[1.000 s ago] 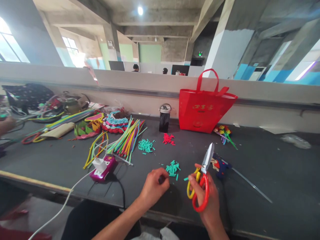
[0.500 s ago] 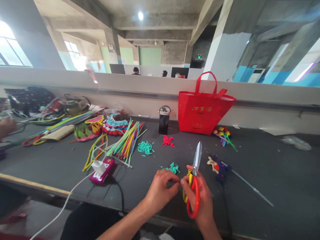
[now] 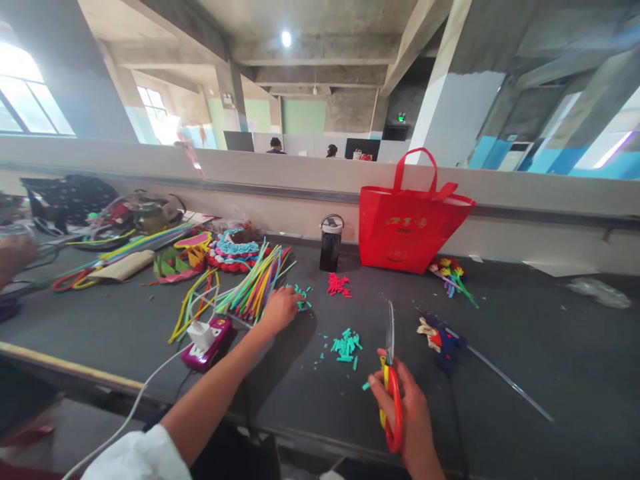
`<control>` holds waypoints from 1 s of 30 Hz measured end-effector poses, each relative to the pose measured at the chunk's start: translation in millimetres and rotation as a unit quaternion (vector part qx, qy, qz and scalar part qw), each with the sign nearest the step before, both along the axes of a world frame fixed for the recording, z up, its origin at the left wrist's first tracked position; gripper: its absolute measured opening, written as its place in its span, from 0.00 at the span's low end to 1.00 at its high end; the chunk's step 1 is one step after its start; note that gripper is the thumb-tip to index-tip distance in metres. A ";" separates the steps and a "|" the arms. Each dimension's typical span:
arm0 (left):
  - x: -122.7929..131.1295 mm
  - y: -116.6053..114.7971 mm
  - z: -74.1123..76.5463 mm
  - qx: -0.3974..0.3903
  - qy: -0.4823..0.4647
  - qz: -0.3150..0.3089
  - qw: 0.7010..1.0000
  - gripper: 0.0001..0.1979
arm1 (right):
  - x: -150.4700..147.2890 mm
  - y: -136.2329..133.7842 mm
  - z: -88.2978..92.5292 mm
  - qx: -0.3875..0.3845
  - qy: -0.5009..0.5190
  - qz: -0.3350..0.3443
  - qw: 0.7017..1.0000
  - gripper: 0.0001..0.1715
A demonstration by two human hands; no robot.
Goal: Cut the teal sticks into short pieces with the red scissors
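My right hand (image 3: 413, 420) grips scissors (image 3: 391, 373) with red and yellow handles, blades closed and pointing away from me. My left hand (image 3: 281, 309) reaches forward to a far pile of teal cut pieces (image 3: 301, 298), fingers curled down onto them; what is in them I cannot make out. A nearer pile of teal pieces (image 3: 346, 346) lies between the hands. Red cut pieces (image 3: 338, 285) lie further back.
A bundle of coloured pipe cleaners (image 3: 255, 280) lies left of my left hand. A purple power strip (image 3: 206, 341) with a white plug, a black bottle (image 3: 329, 243), a red tote bag (image 3: 407, 223) and a blue glue gun (image 3: 443, 339) stand around. Another person's hand (image 3: 15, 257) shows far left.
My left hand left the scissors area and stretched forward-left to the far teal pile. My right hand lowered slightly with the scissors.
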State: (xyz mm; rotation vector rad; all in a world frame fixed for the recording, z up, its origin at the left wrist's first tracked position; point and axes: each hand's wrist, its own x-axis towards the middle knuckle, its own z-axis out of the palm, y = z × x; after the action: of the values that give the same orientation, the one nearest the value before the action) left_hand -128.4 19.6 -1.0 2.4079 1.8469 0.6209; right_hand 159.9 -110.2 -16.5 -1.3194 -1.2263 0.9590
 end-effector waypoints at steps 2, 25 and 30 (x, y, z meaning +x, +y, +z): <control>-6.0 7.5 -4.2 -0.012 0.022 -0.010 1.000 0.15 | -0.9 1.4 -0.7 -0.008 0.001 0.004 1.000 0.32; 53.4 -39.2 26.2 -0.131 -0.582 -0.013 0.803 0.19 | -6.6 8.0 -21.2 0.064 -0.082 0.007 0.995 0.29; 83.1 -64.7 43.9 -0.218 -0.724 -0.038 0.654 0.15 | -5.8 14.7 -27.2 0.139 -0.171 -0.020 0.975 0.25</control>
State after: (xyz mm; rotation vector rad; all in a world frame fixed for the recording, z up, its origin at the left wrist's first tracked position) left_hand -45.2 -45.1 42.9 0.8752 0.8906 1.2925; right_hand 154.1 -95.5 -43.7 -1.3103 -1.5265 0.5176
